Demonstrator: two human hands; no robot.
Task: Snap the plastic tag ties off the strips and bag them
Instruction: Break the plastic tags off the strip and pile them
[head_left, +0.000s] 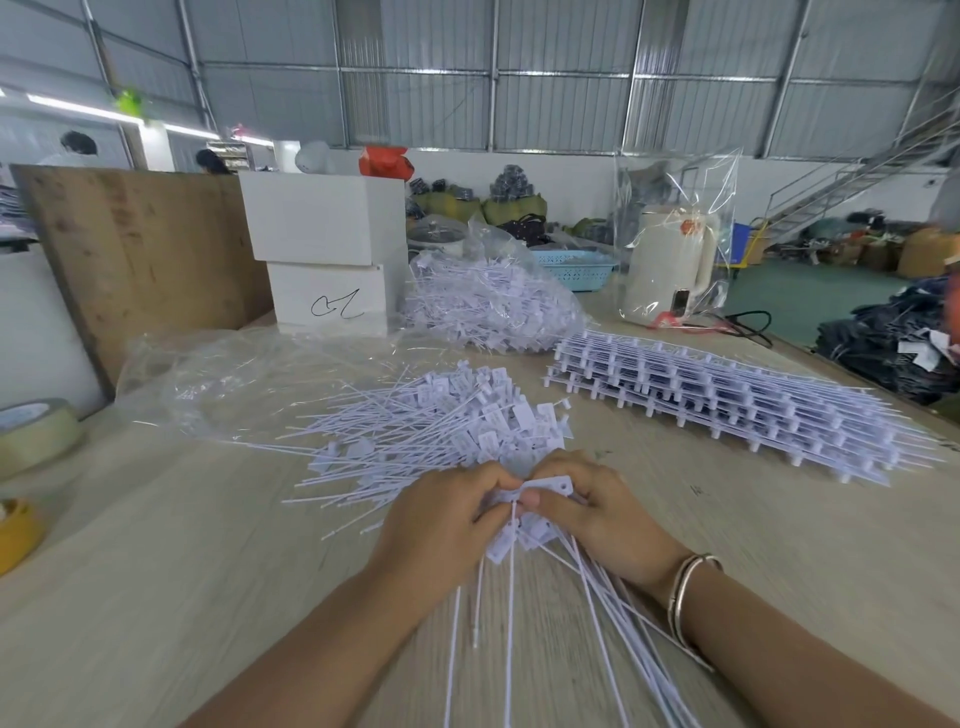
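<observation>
My left hand and my right hand meet over the table's near middle, both pinched on a strip of white plastic tag ties whose thin tails fan down toward me. Behind the hands lies a loose heap of separated tag ties. A stack of whole strips sits to the right. An empty clear bag lies flat at the left, and a clear bag filled with ties stands further back.
Two white boxes are stacked at the back, a wooden board leaning beside them. Tape rolls sit at the left edge. A cream kettle in a clear bag and a blue basket stand at the back right.
</observation>
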